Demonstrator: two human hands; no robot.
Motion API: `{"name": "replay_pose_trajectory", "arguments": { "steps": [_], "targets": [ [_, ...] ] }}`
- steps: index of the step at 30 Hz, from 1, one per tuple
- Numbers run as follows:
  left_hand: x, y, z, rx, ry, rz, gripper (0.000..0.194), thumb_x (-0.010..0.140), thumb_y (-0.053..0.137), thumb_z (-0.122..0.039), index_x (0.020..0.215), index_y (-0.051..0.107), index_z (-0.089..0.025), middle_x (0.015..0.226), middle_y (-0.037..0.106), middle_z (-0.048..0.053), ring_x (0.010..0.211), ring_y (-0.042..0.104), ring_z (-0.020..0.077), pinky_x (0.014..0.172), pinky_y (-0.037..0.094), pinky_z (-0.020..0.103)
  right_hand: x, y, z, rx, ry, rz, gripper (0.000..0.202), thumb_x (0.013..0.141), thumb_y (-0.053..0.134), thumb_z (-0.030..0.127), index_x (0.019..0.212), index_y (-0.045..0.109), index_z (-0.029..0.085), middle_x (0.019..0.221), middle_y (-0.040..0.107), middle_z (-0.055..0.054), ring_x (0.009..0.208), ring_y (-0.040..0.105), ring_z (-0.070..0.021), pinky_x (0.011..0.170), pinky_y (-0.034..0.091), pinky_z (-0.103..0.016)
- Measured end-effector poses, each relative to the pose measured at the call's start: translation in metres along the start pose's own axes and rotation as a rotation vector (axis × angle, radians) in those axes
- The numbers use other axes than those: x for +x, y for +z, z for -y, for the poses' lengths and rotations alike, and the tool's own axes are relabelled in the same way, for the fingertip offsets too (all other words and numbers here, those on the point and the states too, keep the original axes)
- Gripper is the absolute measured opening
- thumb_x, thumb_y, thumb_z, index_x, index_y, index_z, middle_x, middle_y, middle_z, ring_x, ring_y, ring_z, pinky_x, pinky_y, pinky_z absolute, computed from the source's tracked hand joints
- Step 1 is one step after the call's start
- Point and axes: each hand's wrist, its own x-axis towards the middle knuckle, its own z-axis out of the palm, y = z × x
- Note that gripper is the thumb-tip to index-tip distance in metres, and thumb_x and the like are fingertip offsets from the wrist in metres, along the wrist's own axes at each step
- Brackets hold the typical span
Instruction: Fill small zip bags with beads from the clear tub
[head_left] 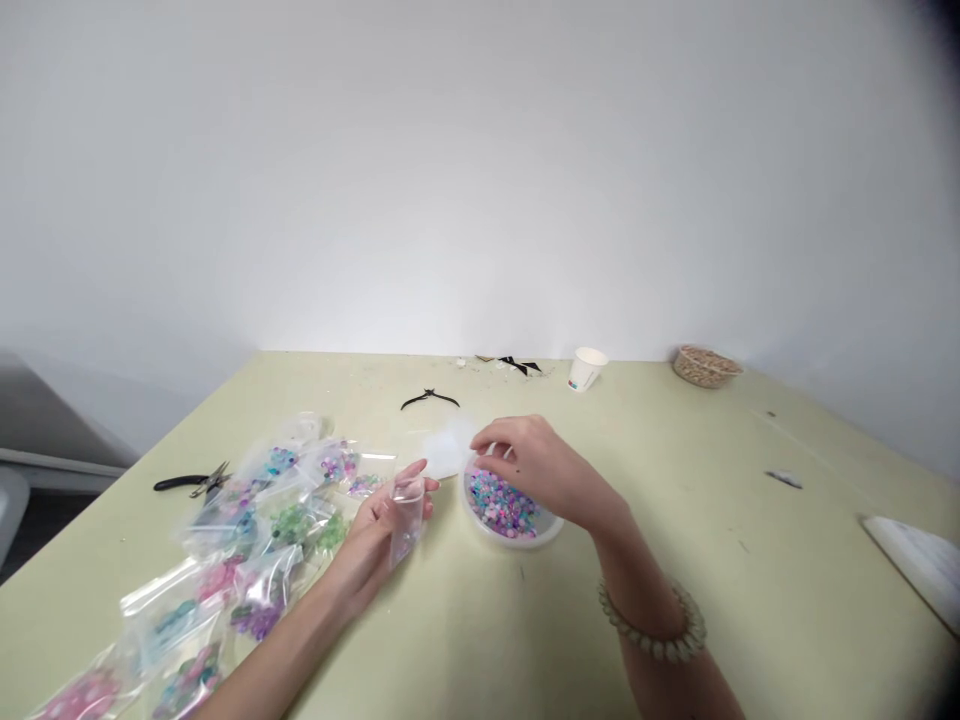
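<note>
A small clear plastic bag (406,520) hangs from my left hand (382,512), gripped near its top, with a few tiny pieces faintly visible inside. My right hand (529,462) is curled over the back of a round white bowl (551,530) of small purple, blue and pink beads (502,505). What its fingertips hold, if anything, is too small to tell. Left of my left hand lie many clear bags of coloured beads, among them green beads (291,524), purple beads (259,618) and pink beads (86,695).
Black-handled pliers (184,482) lie at the left, another pair (429,398) behind the bowl. Farther back are black scraps (517,365), a paper cup (586,369) and a tub of brown bits (705,367). A white slab (919,560) sits at the right edge.
</note>
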Motion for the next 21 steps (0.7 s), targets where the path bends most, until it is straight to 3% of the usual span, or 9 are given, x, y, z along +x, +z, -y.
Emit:
{"name": "replay_pose_trajectory", "arguments": {
  "steps": [4,7,9,14,17,21],
  "targets": [
    [-0.004,0.008,-0.001,-0.155,-0.094,0.048,0.063,0.066,0.067,-0.057,0.116,0.062,-0.019,0.096,0.065,0.006,0.075,0.058,0.0142,0.073,0.046,0.025,0.002,0.001,-0.025,-0.234,0.236,0.135,0.013,0.080,0.056,0.017,0.087,0.067,0.015,0.091,0.066,-0.008,0.088,0.058,-0.0188,0.071,0.040,-0.025],
    [-0.002,0.009,0.003,-0.183,-0.162,0.097,0.063,0.074,0.058,-0.059,0.120,0.058,-0.016,0.092,0.066,0.008,0.070,0.059,0.0139,0.064,0.044,0.023,0.010,0.016,-0.036,-0.389,0.328,0.332,0.016,0.077,0.058,0.014,0.090,0.066,0.013,0.093,0.065,-0.011,0.092,0.059,-0.0203,0.070,0.041,-0.023],
    [0.001,0.006,0.005,-0.184,-0.184,0.118,0.064,0.077,0.053,-0.059,0.123,0.056,-0.014,0.092,0.066,0.010,0.071,0.060,0.0151,0.062,0.043,0.024,0.015,0.029,-0.037,-0.462,0.352,0.393,0.018,0.077,0.057,0.011,0.093,0.065,0.012,0.095,0.065,-0.013,0.090,0.061,-0.0203,0.069,0.042,-0.023],
    [0.006,0.001,0.002,-0.197,-0.191,0.113,0.053,0.087,0.046,-0.050,0.123,0.055,-0.012,0.096,0.066,0.012,0.080,0.062,0.0194,0.070,0.045,0.029,0.023,0.048,-0.031,-0.495,0.340,0.391,0.022,0.080,0.056,0.012,0.100,0.064,0.011,0.102,0.063,-0.017,0.092,0.062,-0.0224,0.072,0.045,-0.026],
    [0.009,-0.002,0.001,-0.162,-0.165,0.093,0.045,0.087,0.048,-0.046,0.117,0.059,-0.013,0.099,0.066,0.011,0.085,0.062,0.0204,0.072,0.045,0.029,0.024,0.049,-0.027,-0.499,0.323,0.380,0.022,0.080,0.057,0.013,0.101,0.064,0.011,0.103,0.063,-0.017,0.095,0.062,-0.0236,0.074,0.046,-0.027],
    [0.012,-0.006,0.005,0.029,-0.058,0.029,0.044,0.081,0.059,-0.046,0.112,0.064,-0.016,0.104,0.065,0.010,0.095,0.058,0.0208,0.086,0.041,0.032,0.022,0.043,-0.023,-0.488,0.306,0.368,0.019,0.080,0.057,0.012,0.097,0.065,0.012,0.100,0.065,-0.016,0.093,0.062,-0.0231,0.073,0.045,-0.027]
  ]
}}
